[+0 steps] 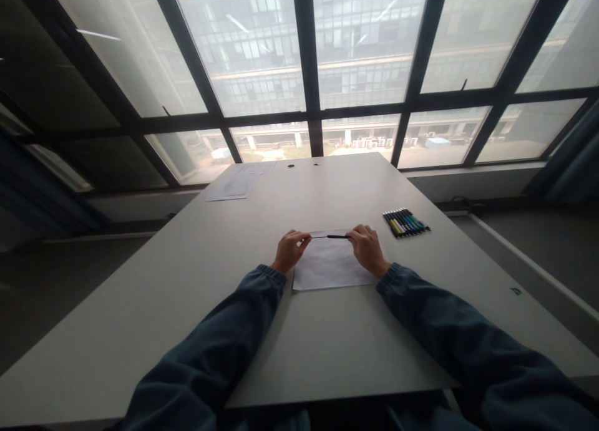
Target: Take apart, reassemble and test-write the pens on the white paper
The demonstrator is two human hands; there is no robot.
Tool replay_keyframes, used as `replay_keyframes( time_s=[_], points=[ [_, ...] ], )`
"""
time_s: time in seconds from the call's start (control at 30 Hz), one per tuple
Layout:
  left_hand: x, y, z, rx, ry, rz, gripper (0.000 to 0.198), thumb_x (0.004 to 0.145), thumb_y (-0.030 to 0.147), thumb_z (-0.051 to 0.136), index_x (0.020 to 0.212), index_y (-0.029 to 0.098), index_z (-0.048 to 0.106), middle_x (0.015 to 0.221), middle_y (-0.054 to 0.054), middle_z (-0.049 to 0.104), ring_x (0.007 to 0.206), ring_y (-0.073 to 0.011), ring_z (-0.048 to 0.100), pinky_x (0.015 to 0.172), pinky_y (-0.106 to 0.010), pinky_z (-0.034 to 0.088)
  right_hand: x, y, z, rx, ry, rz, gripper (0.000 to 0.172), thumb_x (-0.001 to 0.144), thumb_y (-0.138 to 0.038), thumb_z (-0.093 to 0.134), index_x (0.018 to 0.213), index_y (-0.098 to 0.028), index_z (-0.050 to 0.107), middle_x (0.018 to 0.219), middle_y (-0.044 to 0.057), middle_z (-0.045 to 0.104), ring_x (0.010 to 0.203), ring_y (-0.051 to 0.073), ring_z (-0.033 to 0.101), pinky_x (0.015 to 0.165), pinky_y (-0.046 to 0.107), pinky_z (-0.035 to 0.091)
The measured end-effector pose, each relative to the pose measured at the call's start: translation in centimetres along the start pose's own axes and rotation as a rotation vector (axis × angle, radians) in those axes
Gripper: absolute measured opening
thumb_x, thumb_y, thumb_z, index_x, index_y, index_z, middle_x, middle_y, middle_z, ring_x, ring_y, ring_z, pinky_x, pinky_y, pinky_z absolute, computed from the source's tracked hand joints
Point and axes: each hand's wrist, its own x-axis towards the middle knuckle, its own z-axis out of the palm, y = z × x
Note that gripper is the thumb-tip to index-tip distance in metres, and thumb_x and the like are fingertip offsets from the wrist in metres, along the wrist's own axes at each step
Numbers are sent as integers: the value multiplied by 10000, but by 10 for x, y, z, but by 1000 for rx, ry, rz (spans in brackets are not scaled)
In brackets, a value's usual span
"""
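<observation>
Both hands hold a slim black pen level above a white sheet of paper. My left hand is closed, pinching the pen's thin, needle-like left part between thumb and fingertips. Around the thicker black barrel, at its right end, the fingers of my right hand are closed. Whether the thin part is a refill coming out of the barrel is too small to tell. The paper lies flat between my wrists, its right edge partly hidden by my right hand and sleeve.
To the right, several pens with dark, yellow, blue and green parts lie side by side. Printed sheets rest at the table's far left. A small dark round object sits near the back edge, a small dark piece near the right edge.
</observation>
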Motion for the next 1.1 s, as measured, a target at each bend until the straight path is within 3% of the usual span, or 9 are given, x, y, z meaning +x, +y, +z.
replay_keyframes(
  time_s=[0.37,1.1],
  points=[
    [-1,20,6,-30,-72,70,144,910,289,611,904,231,743,824,-41,731,808,-195,619,792,-338,493,1,-11,-3,39,-71,-99,201,948,-191,547,1041,-257,712,982,64,623,953,219,520,841,348,358],
    [-3,19,9,-199,-33,58,228,876,291,680,1092,232,727,872,-56,718,827,-186,635,797,-340,537,1,-12,-2,105,-55,-137,195,952,-186,543,1024,-247,713,970,62,622,940,215,527,855,340,390]
  ],
)
